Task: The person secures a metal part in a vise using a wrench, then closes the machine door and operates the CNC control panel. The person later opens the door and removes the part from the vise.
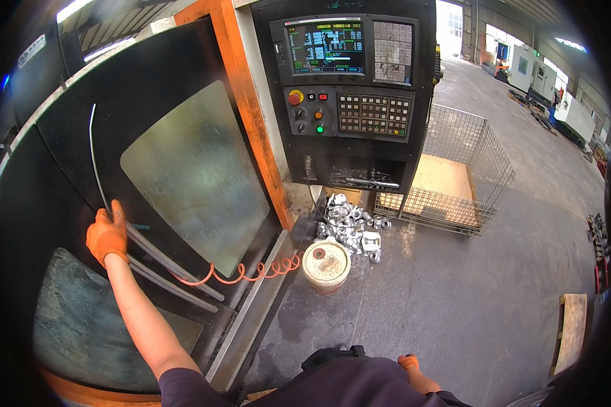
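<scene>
My left hand (pixel 107 234), in an orange glove, is closed round the long, thin metal door handle (pixel 94 146) of a black machine door (pixel 102 163). The thumb points up along the bar. Beside that hand, two grey tubes (pixel 176 258) slant down across the door. My right hand (pixel 409 362), also gloved in orange, hangs low by my side. Its fingers look curled in, and nothing shows in them. A large cloudy window (pixel 200 176) is set in the door to the right of my left hand.
A control panel (pixel 373 112) with a lit screen stands ahead. Below it lies a heap of silvery metal parts (pixel 349 224), beside a round, lidded bucket (pixel 327 264). A coiled red hose (pixel 254 273) runs to the bucket. A wire-mesh cage (pixel 465 210) and a wooden pallet (pixel 569 332) are on the right.
</scene>
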Motion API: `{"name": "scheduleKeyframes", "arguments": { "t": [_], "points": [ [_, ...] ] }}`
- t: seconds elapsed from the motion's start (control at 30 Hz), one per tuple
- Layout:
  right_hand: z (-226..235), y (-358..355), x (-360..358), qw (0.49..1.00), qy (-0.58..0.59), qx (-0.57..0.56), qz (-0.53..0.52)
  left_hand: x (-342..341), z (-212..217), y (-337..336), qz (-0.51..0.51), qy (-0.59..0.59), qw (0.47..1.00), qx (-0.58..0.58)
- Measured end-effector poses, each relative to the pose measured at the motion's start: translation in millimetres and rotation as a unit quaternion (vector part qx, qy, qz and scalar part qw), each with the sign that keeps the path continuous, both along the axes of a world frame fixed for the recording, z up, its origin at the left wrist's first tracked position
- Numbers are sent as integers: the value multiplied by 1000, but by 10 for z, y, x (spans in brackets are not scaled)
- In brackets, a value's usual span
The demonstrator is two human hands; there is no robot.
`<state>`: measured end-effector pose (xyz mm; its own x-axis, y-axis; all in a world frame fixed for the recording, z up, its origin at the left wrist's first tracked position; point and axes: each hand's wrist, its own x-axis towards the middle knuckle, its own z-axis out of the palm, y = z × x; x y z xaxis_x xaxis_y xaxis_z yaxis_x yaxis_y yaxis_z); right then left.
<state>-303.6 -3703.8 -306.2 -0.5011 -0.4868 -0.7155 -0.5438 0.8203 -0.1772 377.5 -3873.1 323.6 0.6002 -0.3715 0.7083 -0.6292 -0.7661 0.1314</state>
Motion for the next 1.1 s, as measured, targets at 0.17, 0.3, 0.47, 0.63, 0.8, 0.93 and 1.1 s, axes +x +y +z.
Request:
{"name": "scheduleKeyframes", "arguments": {
  "t": [0.17,0.3,0.47,0.63,0.8,0.93,1.1],
  "points": [
    [4,-1,13,1000,2,-4,-4,-18,10,8,6,3,1000,-4],
    [14,0,21,1000,6,-2,9,-5,3,2,3,6,1000,-8],
    [84,-2,34,1000,6,-10,8,8,0,8,0,11,1000,-9],
    [-38,16,-25,1000,13,2,16,56,-43,-30,-4,-7,1000,-11],
    [76,-16,30,1000,17,7,19,47,-28,-9,-2,-3,1000,-4],
    [133,-47,67,999,23,11,39,38,-15,10,0,-4,1000,-5],
    [92,-5,40,999,18,-3,28,20,-9,0,0,1,1000,-2]
  ]
}}
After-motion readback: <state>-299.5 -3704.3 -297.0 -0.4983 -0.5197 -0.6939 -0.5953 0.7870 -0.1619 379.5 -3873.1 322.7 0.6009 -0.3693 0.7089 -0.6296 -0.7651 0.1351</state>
